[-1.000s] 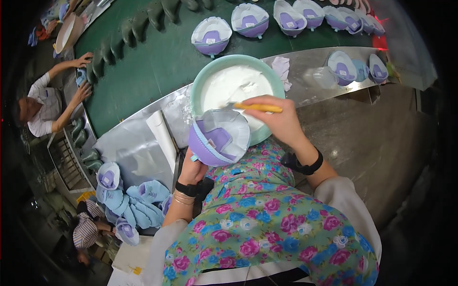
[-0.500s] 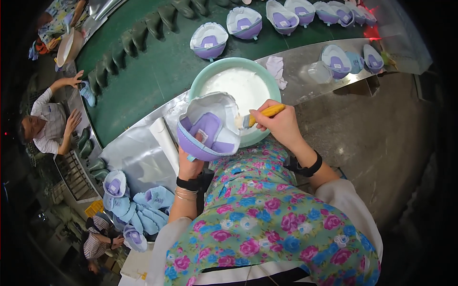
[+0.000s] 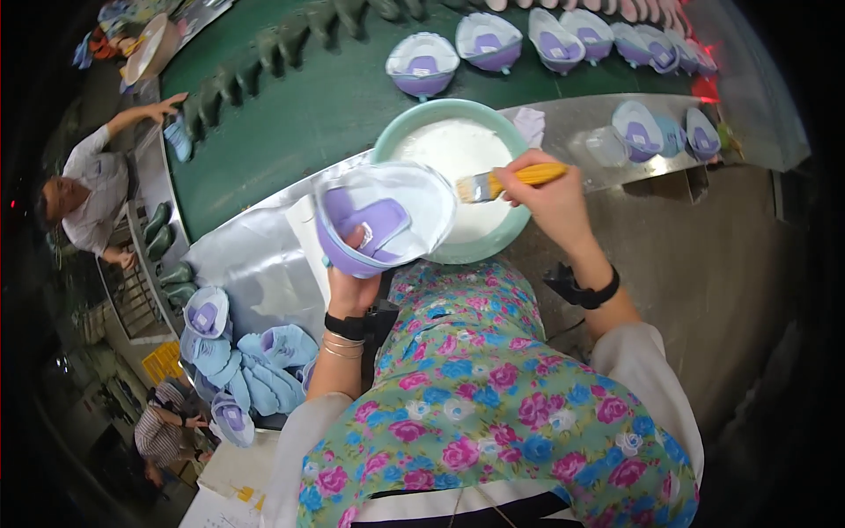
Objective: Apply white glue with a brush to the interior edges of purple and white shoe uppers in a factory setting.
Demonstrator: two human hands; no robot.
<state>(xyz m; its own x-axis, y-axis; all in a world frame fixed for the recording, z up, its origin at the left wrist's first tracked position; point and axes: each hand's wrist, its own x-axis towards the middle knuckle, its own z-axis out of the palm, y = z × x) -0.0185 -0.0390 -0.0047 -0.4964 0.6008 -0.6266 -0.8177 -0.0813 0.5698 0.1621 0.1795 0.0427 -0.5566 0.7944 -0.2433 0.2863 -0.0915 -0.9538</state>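
My left hand point(image 3: 354, 289) holds up a purple and pale-blue shoe upper point(image 3: 339, 251), its white-edged opening facing me and the fingers partly inside it. Just to the right, my right hand point(image 3: 556, 201) grips a paintbrush point(image 3: 539, 173) by its yellow handle. The bristles point left, a little apart from the upper's edge, over a light-green basin point(image 3: 509, 236). White liquid point(image 3: 484, 145) fills much of that basin, and the upper overlaps its left rim.
A green conveyor belt point(image 3: 290, 123) carries a row of purple uppers point(image 3: 422, 77) and dark shoe lasts point(image 3: 293, 40). Blue uppers point(image 3: 251, 374) are heaped at lower left. A co-worker point(image 3: 92, 189) stands at the belt's left; more uppers point(image 3: 638, 132) sit on the metal ledge at right.
The upper has turned and shifted slightly left relative to the basin. My right hand has drawn the brush away from its edge, to the right and up. The view has also shifted.
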